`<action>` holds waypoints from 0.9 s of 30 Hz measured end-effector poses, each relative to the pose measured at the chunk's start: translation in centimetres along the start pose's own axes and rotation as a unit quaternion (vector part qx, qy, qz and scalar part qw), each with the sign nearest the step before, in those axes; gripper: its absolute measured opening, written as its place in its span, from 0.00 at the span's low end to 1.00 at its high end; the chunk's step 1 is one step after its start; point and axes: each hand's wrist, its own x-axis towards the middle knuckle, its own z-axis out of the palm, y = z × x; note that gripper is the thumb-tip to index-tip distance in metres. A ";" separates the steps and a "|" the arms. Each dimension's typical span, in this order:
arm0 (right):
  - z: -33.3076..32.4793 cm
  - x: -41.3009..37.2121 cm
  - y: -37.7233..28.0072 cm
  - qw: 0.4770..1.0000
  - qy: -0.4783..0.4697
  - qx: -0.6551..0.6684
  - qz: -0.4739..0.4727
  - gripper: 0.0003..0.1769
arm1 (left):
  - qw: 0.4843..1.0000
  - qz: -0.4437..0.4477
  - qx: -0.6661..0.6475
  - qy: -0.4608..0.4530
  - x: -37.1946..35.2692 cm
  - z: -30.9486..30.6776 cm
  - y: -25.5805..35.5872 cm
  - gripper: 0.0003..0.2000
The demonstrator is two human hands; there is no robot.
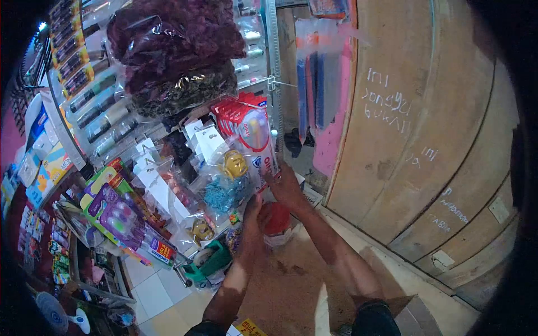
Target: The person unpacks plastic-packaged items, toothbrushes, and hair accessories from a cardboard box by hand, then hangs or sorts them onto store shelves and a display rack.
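Note:
Several red-and-white blister packs (255,131) hang in a row on the display rack, with small coloured items behind the clear plastic window of the front one. My right hand (287,187) is closed at the lower right edge of the front pack. My left hand (255,215) is raised just below, its fingertips at the pack's bottom edge; its grip is partly hidden. Left of the packs hang clear bags, one with a gold round piece (235,163) and one with a blue fuzzy item (224,195). White cards (210,141) hang beside them.
Bagged dark purple fabric (174,39) hangs above. Purple-and-green toothbrush packs (120,215) hang at the left. A wooden plank wall (403,129) with chalk writing stands at the right. Below my hands are a red-topped container (276,218) and a brown carton (297,280).

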 end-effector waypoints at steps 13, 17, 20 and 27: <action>-14.3 -20.0 -8.6 0.984 -0.038 -0.153 -0.079 0.17 | 0.937 -0.056 0.223 -0.263 -13.8 3.8 -4.9 0.15; -20.4 -30.2 -13.5 0.985 0.019 -0.158 0.062 0.18 | 0.909 -0.071 0.193 -0.363 -19.9 9.1 -4.5 0.10; -23.7 -38.8 -15.7 0.972 0.089 -0.155 0.155 0.16 | 0.866 -0.045 0.234 -0.440 -24.8 12.5 -4.2 0.10; -24.0 -56.7 -15.3 0.921 0.201 -0.143 0.303 0.16 | 0.713 -0.056 0.324 -0.620 -32.7 15.6 -6.2 0.15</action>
